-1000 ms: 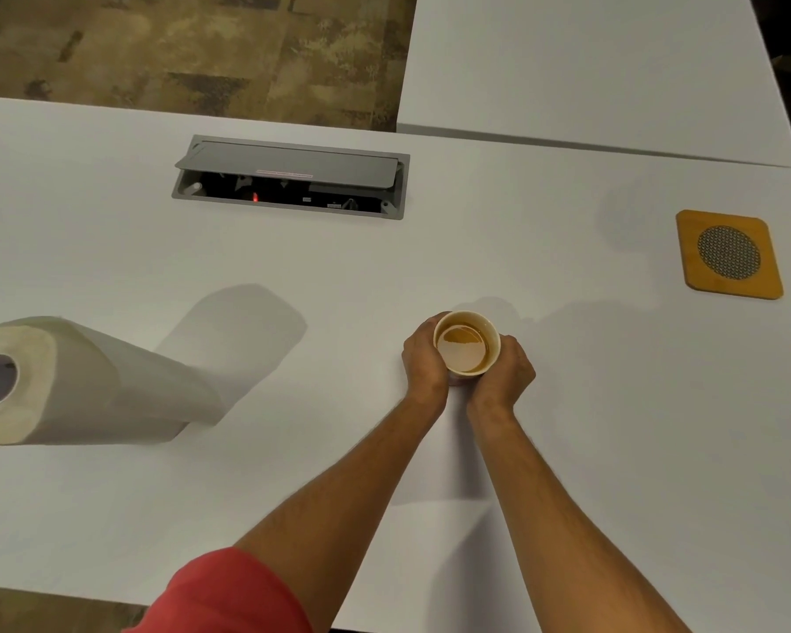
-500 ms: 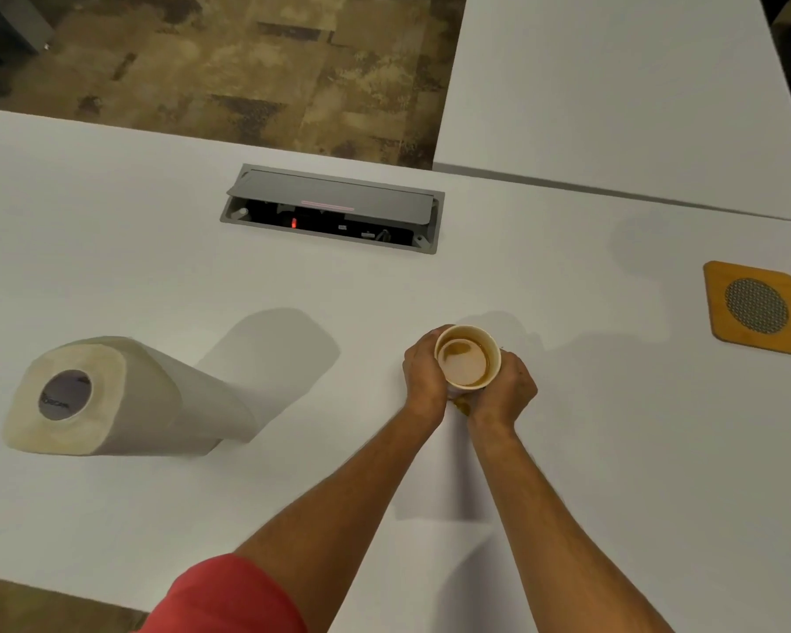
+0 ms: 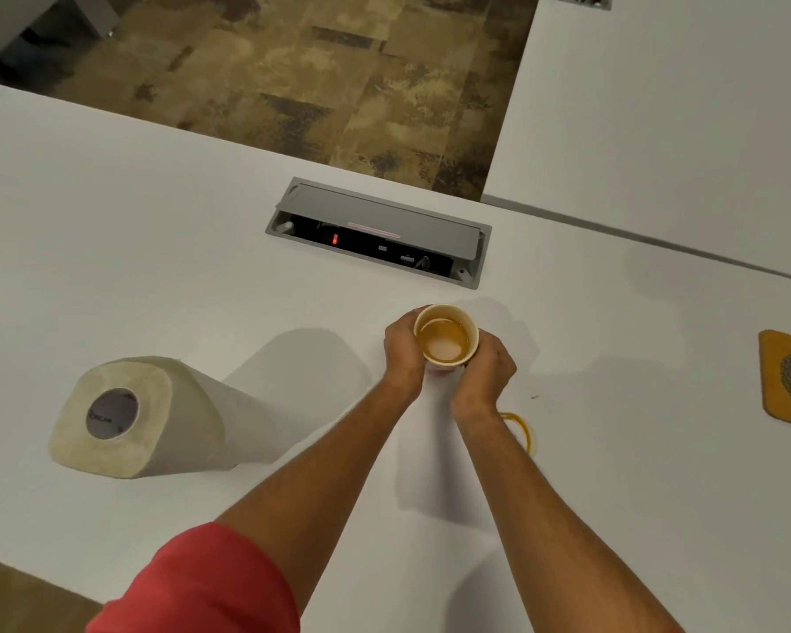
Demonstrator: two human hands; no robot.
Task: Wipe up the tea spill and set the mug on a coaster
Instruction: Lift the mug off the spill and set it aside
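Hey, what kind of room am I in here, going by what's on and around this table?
Probably an office meeting room. The wide white table has a recessed power and data box with its lid up, a second white table adjoins it, and the floor is patterned carpet tile.

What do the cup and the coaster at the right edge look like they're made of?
The cup looks like paper: thin rolled rim, matte tan wall, though a plastic lining can't be ruled out. The coaster looks like wood or bamboo, a smooth honey-brown slab with rounded corners and a grey mesh-like inset.
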